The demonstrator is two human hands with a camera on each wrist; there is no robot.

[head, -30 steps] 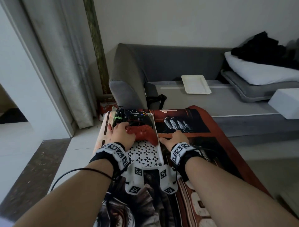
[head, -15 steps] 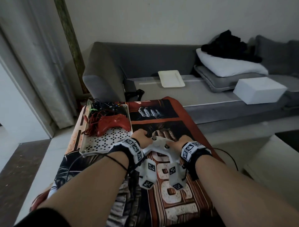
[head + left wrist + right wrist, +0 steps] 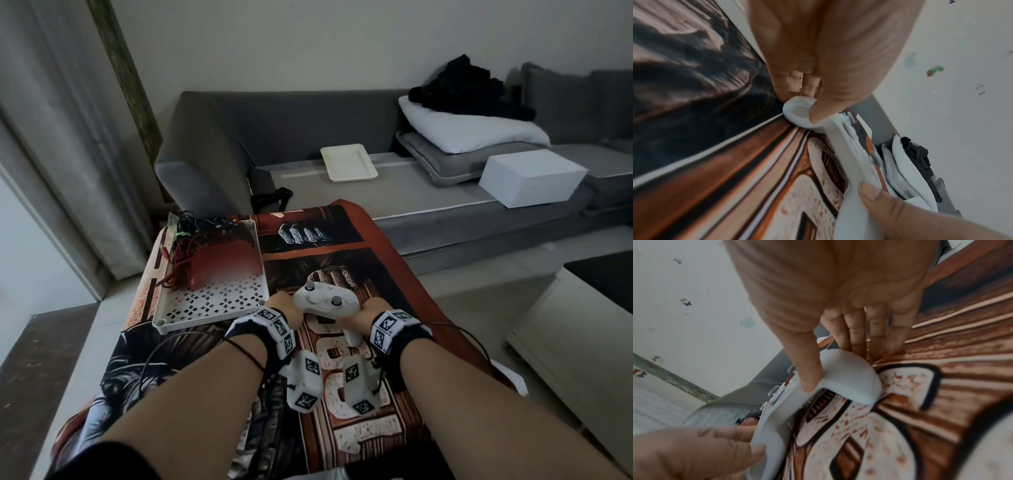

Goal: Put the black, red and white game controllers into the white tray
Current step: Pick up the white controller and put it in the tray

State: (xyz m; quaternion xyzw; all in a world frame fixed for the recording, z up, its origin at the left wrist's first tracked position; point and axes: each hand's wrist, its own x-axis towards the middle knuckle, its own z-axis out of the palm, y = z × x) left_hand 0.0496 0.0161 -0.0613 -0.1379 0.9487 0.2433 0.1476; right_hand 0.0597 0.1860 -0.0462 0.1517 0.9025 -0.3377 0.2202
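Both my hands hold the white controller [image 3: 323, 299] by its grips, low over the printed cloth, just right of the white tray [image 3: 205, 320]. My left hand [image 3: 280, 304] grips the left grip, thumb on top [image 3: 807, 105]. My right hand [image 3: 371, 308] grips the right one, thumb across the top and fingers beneath [image 3: 838, 366]. Whether the white controller [image 3: 849, 378] touches the cloth I cannot tell. In the tray's far half lie the red controller [image 3: 226, 260] with its red cable and, behind it, the black controller [image 3: 219, 226].
The printed cloth [image 3: 342, 394] covers a low table. Beyond it a grey sofa [image 3: 281, 116] carries a cream tray [image 3: 349, 161], a white box [image 3: 531, 176] and a pillow with dark clothes. A low white table [image 3: 582, 325] stands at the right.
A second ago my left hand was on the red controller in the tray and my right lay on the cloth. Both have since moved right onto the white controller and grip it.
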